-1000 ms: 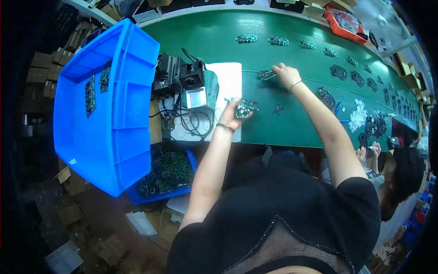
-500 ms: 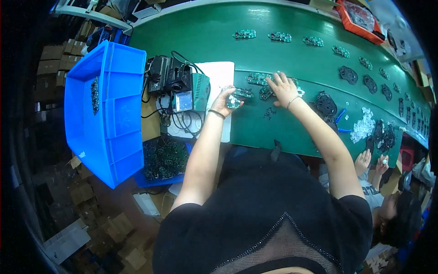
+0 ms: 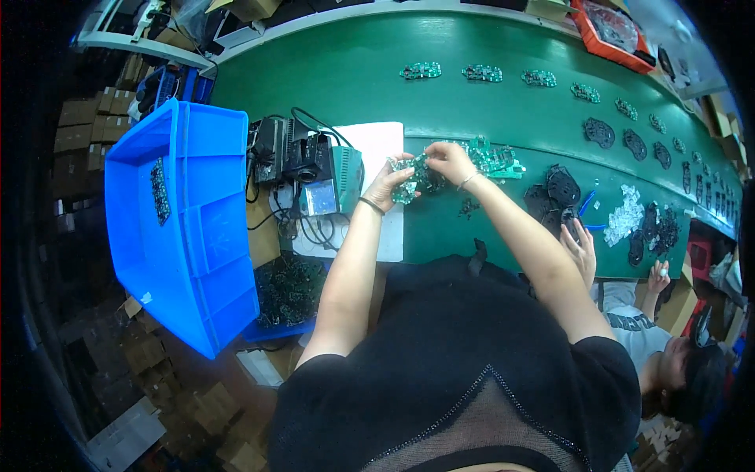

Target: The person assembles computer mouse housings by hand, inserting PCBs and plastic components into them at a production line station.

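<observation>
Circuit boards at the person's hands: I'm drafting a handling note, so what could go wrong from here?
The circuit boards look bunched in the left hand, so one might slip or scratch another. The loose boards on the table lie beside the right hand and could be brushed aside. A co-worker's hand is close to the right forearm, so they might bump.

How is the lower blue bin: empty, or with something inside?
Not empty. The lower blue bin holds many circuit boards; how deep, I cannot tell.
</observation>
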